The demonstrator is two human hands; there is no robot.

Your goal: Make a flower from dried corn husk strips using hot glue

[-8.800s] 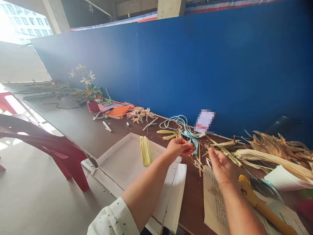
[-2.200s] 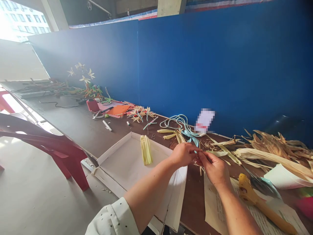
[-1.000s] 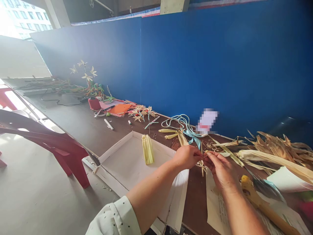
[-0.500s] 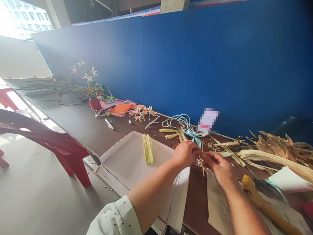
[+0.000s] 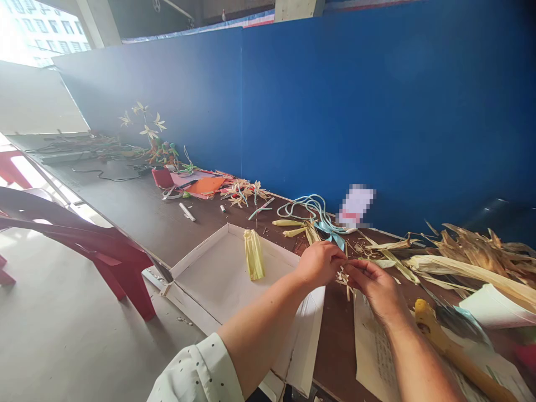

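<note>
The box (image 5: 209, 273) seems to be of matt cardboard. The husk (image 5: 254, 255) inside it looks dry, thin and ribbed. The chair (image 5: 121, 262) is of smooth plastic with some gloss. The table (image 5: 151, 215) looks smooth, with a soft shine. The sleeve (image 5: 199, 371) is matt cloth.

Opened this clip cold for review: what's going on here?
The person's left hand and right hand are pinched close together above a brown table; anything between them is too small to tell. To their left, a pleated yellow husk lies in a white cardboard box. Dried corn husks are piled to the right, near a white container.
</note>
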